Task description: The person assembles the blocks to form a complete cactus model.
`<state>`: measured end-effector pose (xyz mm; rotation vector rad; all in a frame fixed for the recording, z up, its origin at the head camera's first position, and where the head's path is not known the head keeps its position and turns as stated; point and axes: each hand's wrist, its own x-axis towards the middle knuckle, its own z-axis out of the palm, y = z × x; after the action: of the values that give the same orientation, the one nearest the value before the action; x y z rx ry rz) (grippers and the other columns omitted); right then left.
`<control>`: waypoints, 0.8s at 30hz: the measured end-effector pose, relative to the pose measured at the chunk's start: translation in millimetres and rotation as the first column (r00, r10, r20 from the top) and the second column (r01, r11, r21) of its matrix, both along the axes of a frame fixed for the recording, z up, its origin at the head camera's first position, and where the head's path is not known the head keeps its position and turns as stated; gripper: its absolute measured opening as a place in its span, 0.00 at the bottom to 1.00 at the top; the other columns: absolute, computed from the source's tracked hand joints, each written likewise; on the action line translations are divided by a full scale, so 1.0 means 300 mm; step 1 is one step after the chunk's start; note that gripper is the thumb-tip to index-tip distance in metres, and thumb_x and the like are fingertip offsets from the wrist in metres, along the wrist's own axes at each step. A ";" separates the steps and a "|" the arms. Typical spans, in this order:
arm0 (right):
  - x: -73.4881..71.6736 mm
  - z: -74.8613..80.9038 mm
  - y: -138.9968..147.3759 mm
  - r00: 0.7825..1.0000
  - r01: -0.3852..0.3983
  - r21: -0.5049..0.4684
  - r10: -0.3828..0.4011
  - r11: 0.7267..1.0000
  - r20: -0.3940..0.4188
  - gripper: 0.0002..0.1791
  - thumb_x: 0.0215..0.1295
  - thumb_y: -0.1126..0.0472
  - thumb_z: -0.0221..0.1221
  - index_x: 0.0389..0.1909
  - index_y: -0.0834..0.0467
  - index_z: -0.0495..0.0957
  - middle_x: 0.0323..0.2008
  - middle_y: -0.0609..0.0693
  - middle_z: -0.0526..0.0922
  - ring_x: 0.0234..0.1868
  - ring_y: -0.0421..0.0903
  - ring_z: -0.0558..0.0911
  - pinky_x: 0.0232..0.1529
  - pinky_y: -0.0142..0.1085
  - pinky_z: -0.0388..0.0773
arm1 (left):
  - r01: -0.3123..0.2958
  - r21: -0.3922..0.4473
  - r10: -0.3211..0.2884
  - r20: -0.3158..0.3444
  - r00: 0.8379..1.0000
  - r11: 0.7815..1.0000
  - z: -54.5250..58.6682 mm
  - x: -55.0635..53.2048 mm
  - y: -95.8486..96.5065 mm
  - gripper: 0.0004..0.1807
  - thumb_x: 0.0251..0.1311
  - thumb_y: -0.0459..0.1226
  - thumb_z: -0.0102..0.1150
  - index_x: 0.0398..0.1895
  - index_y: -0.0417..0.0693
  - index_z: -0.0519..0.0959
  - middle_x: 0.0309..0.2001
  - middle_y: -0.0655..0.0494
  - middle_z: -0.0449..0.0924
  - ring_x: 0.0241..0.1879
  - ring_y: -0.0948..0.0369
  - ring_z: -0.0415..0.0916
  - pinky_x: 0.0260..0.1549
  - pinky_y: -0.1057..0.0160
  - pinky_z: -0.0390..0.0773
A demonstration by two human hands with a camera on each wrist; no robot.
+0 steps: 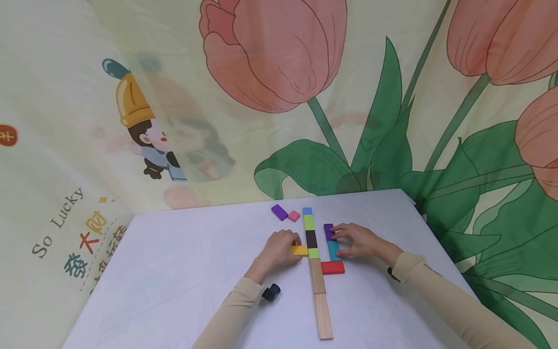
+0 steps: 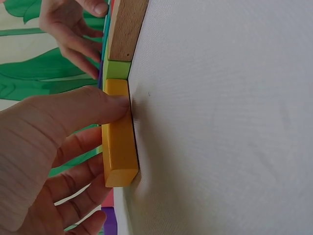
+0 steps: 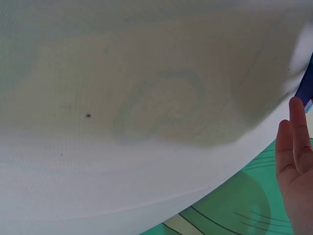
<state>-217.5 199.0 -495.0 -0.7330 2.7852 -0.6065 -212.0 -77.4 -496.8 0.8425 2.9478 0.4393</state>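
My left hand (image 1: 277, 249) pinches a yellow block (image 2: 121, 152), thumb on one face and fingers behind it. One end of that block meets the long line of blocks at its lower light green block (image 1: 313, 253). To the right of the line, my right hand (image 1: 362, 242) has its fingertips at a purple block (image 1: 328, 231) and its thumb beside a teal block (image 1: 333, 249); its fingers look fairly straight in the right wrist view. The purple and teal blocks lie end to end, above a red block (image 1: 333, 267) that sticks out sideways from the line.
The line runs from a small blue block (image 1: 307, 211) through light green and dark blocks to two wooden blocks (image 1: 323, 316) near the front. Beyond my left hand lie a loose purple block (image 1: 279, 212) and a pink block (image 1: 294, 216). White cloth covers the table (image 1: 174, 281).
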 end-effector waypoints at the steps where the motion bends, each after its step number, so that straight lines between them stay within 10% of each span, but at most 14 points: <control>1: 0.001 0.001 0.000 1.000 0.002 -0.001 -0.002 1.000 0.002 0.30 0.49 0.44 0.71 0.54 0.51 0.82 0.64 0.52 0.74 0.67 0.58 0.70 0.62 0.57 0.71 | 0.001 0.003 -0.001 0.001 1.000 1.000 0.001 0.000 0.000 0.14 0.48 0.46 0.70 0.37 0.53 0.83 0.30 0.62 0.78 0.32 0.65 0.68 0.39 0.65 0.70; 24: -0.003 -0.007 0.008 1.000 -0.009 -0.024 0.009 1.000 0.012 0.30 0.51 0.43 0.70 0.55 0.51 0.81 0.65 0.52 0.73 0.67 0.58 0.70 0.63 0.59 0.69 | 0.004 0.018 -0.005 0.031 1.000 1.000 0.000 -0.006 0.000 0.15 0.49 0.47 0.70 0.39 0.53 0.83 0.32 0.61 0.79 0.33 0.65 0.70 0.39 0.66 0.71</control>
<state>-218.4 201.3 -497.1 -0.7437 2.7671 -0.6409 -213.7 -77.4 -496.9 0.8362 2.9172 0.4745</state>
